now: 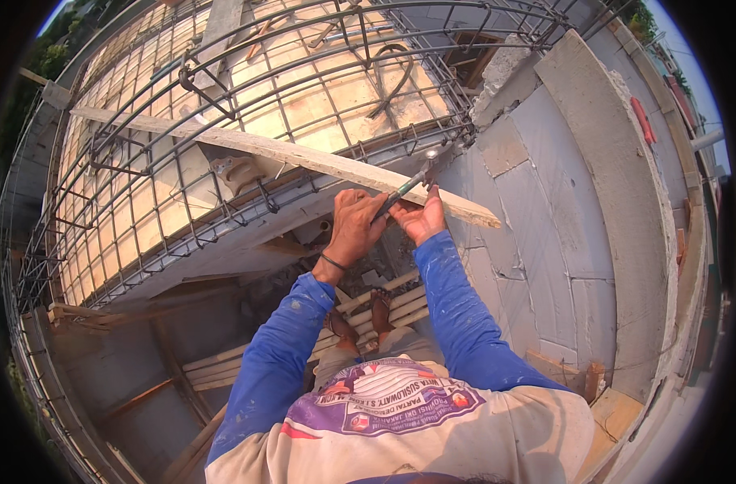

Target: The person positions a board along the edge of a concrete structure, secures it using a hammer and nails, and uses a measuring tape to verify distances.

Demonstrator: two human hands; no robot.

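My left hand [356,224] is closed round the dark handle of a hammer [410,185], whose metal head points up over a long, pale wooden board [303,159]. The board slants down to the right across the rebar cage. My right hand [420,218] is just right of the left, palm turned up at the board's lower edge under the hammer, fingers curled and thumb raised; what it grips is hidden.
A rebar grid [142,218] over plywood fills the upper left. Grey block wall [553,234] and a concrete ledge [610,161] with a red tool [644,121] are on the right. My bare feet stand on wooden poles [223,357] above rubble.
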